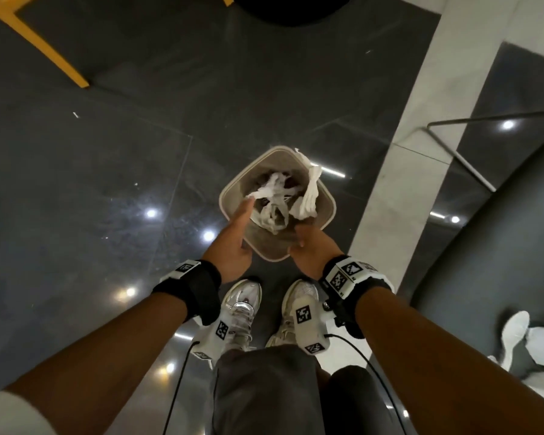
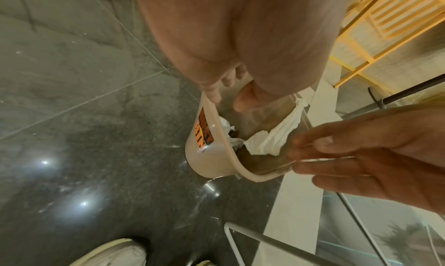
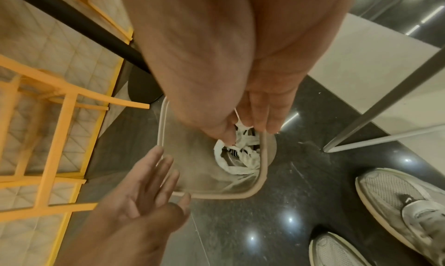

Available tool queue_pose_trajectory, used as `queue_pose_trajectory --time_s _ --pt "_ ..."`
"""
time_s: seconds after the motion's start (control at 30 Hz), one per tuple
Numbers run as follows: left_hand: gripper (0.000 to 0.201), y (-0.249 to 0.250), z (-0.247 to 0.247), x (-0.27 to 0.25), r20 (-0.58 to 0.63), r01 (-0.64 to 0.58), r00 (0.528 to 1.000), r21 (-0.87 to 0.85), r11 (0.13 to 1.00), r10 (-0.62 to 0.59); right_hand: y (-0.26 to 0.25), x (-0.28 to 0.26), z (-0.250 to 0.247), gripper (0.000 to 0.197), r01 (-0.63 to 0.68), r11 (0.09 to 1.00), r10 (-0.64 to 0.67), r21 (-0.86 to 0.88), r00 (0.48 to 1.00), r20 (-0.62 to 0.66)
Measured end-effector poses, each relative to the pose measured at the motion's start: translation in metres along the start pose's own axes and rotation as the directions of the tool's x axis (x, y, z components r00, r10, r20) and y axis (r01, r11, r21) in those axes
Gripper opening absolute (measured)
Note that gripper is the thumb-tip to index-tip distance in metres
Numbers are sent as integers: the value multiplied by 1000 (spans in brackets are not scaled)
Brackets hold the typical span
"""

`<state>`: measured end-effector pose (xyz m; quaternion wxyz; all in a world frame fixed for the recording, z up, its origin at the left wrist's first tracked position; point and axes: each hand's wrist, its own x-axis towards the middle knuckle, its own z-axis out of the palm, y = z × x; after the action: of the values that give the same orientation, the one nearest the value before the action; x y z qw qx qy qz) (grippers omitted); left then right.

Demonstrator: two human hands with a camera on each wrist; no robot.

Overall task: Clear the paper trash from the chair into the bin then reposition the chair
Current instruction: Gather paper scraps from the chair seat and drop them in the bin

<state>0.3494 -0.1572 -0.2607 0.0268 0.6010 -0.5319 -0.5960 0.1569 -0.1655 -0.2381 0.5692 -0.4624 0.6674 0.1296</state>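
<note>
A beige square bin stands on the dark floor just ahead of my feet. Crumpled white paper lies inside it, and one more white paper piece hangs over the far right rim. My left hand reaches over the near left rim with straight fingers, its tips at the paper. Over the near corner hovers my right hand, holding nothing. In the right wrist view the left hand has spread fingers beside the bin. The yellow chair stands to the left.
A yellow chair leg crosses the far left floor. A black round table base sits beyond the bin. Thin metal frame legs stand on the right by a pale floor strip. Another person's white shoes are at the right.
</note>
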Motion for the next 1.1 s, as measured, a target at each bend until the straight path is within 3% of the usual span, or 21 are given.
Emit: queue_pose_trajectory --time_s 0.13,0.23,0.33,0.43,0.53,0.6,0.7,0.9,0.97,1.0,1.1 --pt "80 21 -13 -12 -34 27 999 34 999 -26 10 -24 -10 26 16 1000 -16 5 998 -64" --pt "61 42 -24 -21 -90 16 996 42 999 -12 14 -40 -18 28 48 996 -38 69 989 -141" --pt "46 43 -28 -20 -96 -49 993 217 975 71 13 -38 -34 32 140 988 -122 60 964 -236" --pt "45 16 -23 -2 -70 -102 987 416 904 143 5 -14 -49 51 226 970 -242 -89 923 -300" --pt "49 -10 -18 18 -241 23 963 509 860 117 -7 7 -61 59 196 973 -223 -125 937 -270" --pt "49 -24 -15 26 -308 94 950 460 883 60 -10 19 -66 58 162 961 -212 -224 952 -221" --pt "49 -41 -11 24 -246 131 968 329 935 -48 -11 34 -62 50 178 922 -248 -345 954 -171" --pt "43 -45 -10 22 -214 93 973 18 996 -87 -11 31 -39 26 188 954 -275 -235 861 -429" --pt "43 -46 -9 19 -211 102 973 2 995 -99 -18 21 -19 18 233 970 -243 -74 887 -392" --pt "44 -47 -10 16 -206 107 973 7 994 -103 -20 19 -7 17 242 970 -237 -23 920 -312" --pt "54 -50 -15 6 -204 125 971 11 992 -120 -13 25 33 36 249 967 -246 -54 967 59"
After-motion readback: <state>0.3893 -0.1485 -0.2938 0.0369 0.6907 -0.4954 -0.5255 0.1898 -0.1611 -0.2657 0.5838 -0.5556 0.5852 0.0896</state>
